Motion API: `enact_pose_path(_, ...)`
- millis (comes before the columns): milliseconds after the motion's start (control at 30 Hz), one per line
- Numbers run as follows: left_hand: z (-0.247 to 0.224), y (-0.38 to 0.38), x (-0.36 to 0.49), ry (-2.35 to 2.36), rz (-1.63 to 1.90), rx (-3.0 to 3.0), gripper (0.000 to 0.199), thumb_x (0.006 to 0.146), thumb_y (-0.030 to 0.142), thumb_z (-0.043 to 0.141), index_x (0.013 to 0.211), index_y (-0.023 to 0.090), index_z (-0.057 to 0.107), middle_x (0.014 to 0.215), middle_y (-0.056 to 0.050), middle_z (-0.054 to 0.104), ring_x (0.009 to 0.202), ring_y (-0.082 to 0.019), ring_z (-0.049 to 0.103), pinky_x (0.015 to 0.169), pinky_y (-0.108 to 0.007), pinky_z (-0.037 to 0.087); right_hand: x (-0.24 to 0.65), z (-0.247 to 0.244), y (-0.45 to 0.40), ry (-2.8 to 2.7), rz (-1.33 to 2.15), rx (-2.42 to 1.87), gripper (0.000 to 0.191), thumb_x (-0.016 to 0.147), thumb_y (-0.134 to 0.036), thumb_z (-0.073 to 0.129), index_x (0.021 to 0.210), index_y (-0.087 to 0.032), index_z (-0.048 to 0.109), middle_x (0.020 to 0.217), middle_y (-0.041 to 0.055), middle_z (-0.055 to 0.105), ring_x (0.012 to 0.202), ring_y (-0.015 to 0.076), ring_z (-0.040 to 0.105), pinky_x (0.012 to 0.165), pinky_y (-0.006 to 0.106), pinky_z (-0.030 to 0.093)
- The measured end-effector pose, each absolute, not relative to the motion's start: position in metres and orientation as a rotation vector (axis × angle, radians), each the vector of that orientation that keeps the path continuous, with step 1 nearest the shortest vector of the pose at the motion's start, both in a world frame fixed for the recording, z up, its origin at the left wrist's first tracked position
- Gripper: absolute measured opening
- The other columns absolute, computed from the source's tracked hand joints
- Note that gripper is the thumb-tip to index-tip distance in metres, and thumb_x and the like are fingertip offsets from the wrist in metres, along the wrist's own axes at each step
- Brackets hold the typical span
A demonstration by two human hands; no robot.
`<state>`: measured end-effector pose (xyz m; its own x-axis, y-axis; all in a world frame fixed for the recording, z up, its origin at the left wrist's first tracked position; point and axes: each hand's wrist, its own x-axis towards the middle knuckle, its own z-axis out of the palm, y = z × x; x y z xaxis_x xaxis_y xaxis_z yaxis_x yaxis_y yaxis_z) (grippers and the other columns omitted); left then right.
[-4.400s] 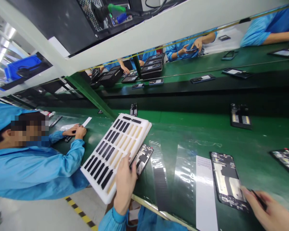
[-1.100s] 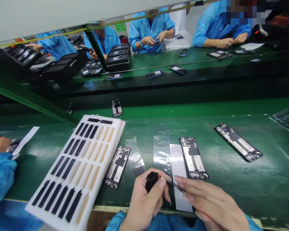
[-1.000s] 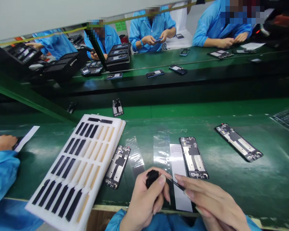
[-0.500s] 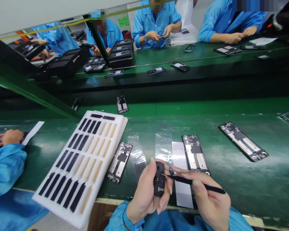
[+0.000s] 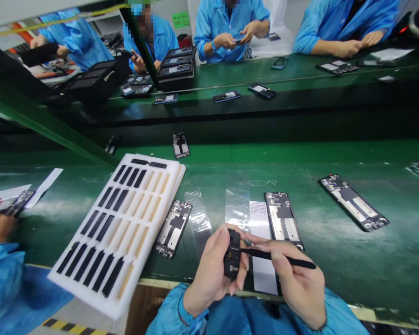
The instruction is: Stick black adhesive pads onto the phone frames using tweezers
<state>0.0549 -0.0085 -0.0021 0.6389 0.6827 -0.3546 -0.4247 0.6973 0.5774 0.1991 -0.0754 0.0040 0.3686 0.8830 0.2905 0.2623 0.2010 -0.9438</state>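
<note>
My left hand [image 5: 212,263] is closed around a small black phone module [image 5: 233,260] with gold contacts, held upright above the bench edge. In my right hand [image 5: 298,284] is a pair of black tweezers [image 5: 282,258], its tip reaching the module's face. Below my hands lies a white strip sheet [image 5: 264,274] with small dots at its top. Beside it an opened phone [image 5: 283,216] shows its metal frame, and another opened phone [image 5: 173,228] lies left of my hands. Clear film strips [image 5: 199,214] lie between them.
A white foam tray [image 5: 97,251] with black strips in its slots stands at left. A further opened phone [image 5: 354,202] lies at right. A co-worker's hand [image 5: 0,228] holds a phone at far left. People in blue sit across the line behind more phones [image 5: 226,96].
My right hand has moved slightly left, bringing the tweezers closer against the module. The co-worker's hands at left have shifted, showing a phone. A person at back left now holds a dark tray.
</note>
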Motion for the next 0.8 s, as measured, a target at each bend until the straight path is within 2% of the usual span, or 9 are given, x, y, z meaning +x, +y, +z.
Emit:
enact_pose_path(267,-0.004,-0.009,0.052,0.622,0.636,0.483,0.038,0.101,0.053,0.042,0.101,0.019,0.057,0.058,0.002,0.062,0.028,-0.007,0.048,0.024,-0.011,0.029,0.201,0.000,-0.077,-1.202,0.633,-1.343,0.020,0.097,-0.020,0.056,0.101,-0.022,0.076,0.105,0.0082,0.080,0.097,0.0259,0.077,0.085,0.035,0.064)
enact_pose_path(500,0.001,-0.008,0.053,0.723,0.600,0.488,0.039,0.097,0.056,0.048,0.099,0.018,0.057,0.056,0.002,0.059,0.030,-0.007,0.046,0.024,-0.010,0.028,0.206,0.005,-0.072,-1.304,0.649,-1.310,0.021,0.096,-0.016,0.056,0.103,-0.022,0.075,0.108,0.0068,0.079,0.099,0.0230,0.076,0.087,0.030,0.063)
enact_pose_path(567,0.005,-0.008,0.052,0.734,0.596,0.498,0.036,0.097,0.051,0.051,0.102,0.016,0.059,0.059,0.001,0.061,0.034,-0.007,0.048,0.026,-0.010,0.030,0.209,0.006,-0.072,-1.325,0.631,-1.304,0.022,0.096,-0.015,0.056,0.103,-0.022,0.075,0.107,0.0062,0.079,0.101,0.0227,0.076,0.088,0.030,0.063)
enact_pose_path(667,0.010,-0.008,0.046,0.696,0.603,0.541,0.029,0.094,0.036,0.058,0.111,0.013,0.062,0.070,-0.004,0.065,0.045,-0.009,0.055,0.033,-0.013,0.039,0.213,0.006,-0.074,-1.333,0.618,-1.321,0.023,0.096,-0.014,0.055,0.103,-0.023,0.075,0.109,0.0062,0.079,0.103,0.0233,0.075,0.088,0.031,0.062)
enact_pose_path(800,0.010,-0.009,0.041,0.622,0.575,0.582,0.031,0.088,0.025,0.065,0.117,0.012,0.062,0.083,-0.009,0.068,0.058,-0.013,0.061,0.040,-0.017,0.047,0.219,0.005,-0.078,-1.332,0.645,-1.325,0.023,0.097,-0.015,0.054,0.105,-0.022,0.074,0.112,0.0075,0.078,0.105,0.0246,0.074,0.088,0.033,0.062)
